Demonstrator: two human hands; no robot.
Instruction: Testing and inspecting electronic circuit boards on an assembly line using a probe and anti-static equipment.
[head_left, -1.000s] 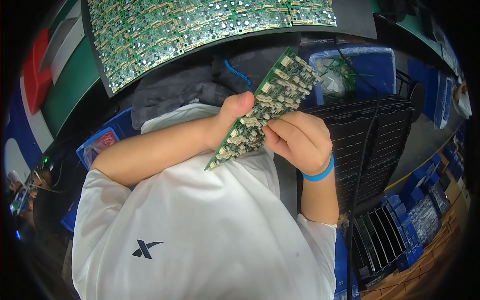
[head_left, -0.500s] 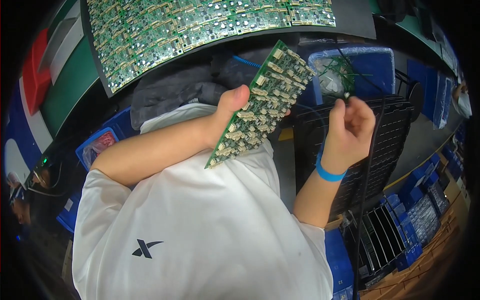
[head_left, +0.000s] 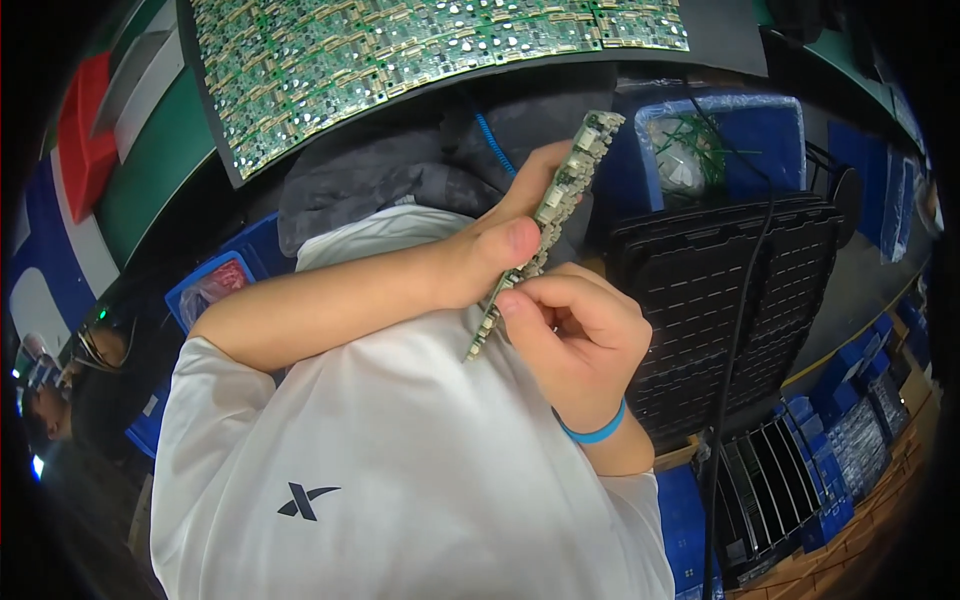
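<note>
My left hand (head_left: 515, 225) grips a green circuit board panel (head_left: 567, 195) crowded with pale connectors, its thumb on the near side and fingers behind. The panel is tilted and seen almost edge-on, in front of the white shirt. Against its lower half, my right hand (head_left: 590, 345) has thumb and forefinger pinched together at the component side. Whatever lies in that pinch is hidden or too small to name. A blue band (head_left: 597, 432) circles the right wrist.
A large sheet of circuit boards (head_left: 430, 60) lies on the dark bench ahead. To the right are a blue bin (head_left: 795, 150) with green strips and clear plastic, a black slotted crate (head_left: 690, 290) and a hanging black cable (head_left: 738, 340). A blue box (head_left: 185, 295) holds pink plastic.
My right hand has come left from beside the panel and now touches its component side. The panel has turned from showing its face to nearly edge-on, still in my left hand.
</note>
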